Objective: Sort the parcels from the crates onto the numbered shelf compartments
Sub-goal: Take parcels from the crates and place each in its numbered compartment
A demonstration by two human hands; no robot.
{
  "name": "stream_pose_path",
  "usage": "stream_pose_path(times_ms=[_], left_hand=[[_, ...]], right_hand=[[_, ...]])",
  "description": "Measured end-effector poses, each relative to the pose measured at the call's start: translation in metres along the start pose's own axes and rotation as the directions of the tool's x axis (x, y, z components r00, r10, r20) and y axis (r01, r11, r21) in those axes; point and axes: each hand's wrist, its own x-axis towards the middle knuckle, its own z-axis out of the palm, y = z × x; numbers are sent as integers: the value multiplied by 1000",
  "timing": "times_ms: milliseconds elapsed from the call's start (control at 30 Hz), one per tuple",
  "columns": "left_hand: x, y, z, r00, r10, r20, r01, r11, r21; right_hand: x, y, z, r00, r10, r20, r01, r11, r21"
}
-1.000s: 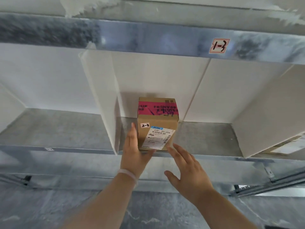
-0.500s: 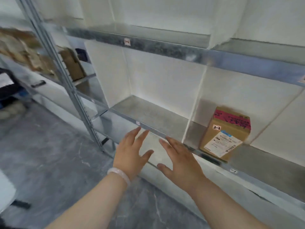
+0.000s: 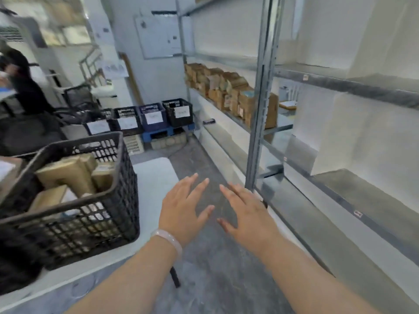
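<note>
Both hands have drawn back from the shelf (image 3: 353, 86), which now runs along the right. Near the table's (image 3: 156, 175) right edge stands a crate (image 3: 108, 200) holding what look like brown parcels (image 3: 68, 175). Left hand (image 3: 181, 214) and right hand (image 3: 247, 214) hover over the floor (image 3: 215, 279), fingers spread, empty.

Left hand (image 3: 181, 209): raised in front of the body, palm down, fingers spread and straight, holding nothing.
Right hand (image 3: 247, 211): level with the left and just beside it, palm down, fingers splayed, holding nothing.
Left wrist: a pale bracelet (image 3: 169, 240) circles it.
Forearms: both bare, reaching forward from the lower edge, angled inward toward each other.
</note>
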Motion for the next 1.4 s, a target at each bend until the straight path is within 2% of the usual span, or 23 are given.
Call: stream_pose_path(times_ms=[200,400,633,833,1067,1200,1400], left_hand=[[-46,-132,-70,970,-240,-35,242,966,93],[-72,-216,-105,901,-432,-47,434,894,113],[-69,-297,-112,835,-550,-27,550,830,87],[-36,-365,-106,755,-655,20,651,753,92],[-2,-439,-104,607,-792,63,792,610,36],[14,-479,-100,535,-838,110,844,536,-18],[23,-528,-89,498,-852,165,867,491,-79]], right_hand=[[78,-123,71,975,-219,40,212,969,123],[125,-196,124,933,-340,119,318,932,174],[199,-243,177,905,-398,150,349,896,274],[277,-268,213,875,-449,181,388,874,293],[358,-297,256,849,-430,307,324,883,341],[386,-314,289,830,-357,427,234,920,315],[427,-350,325,853,-220,474,67,946,317]])
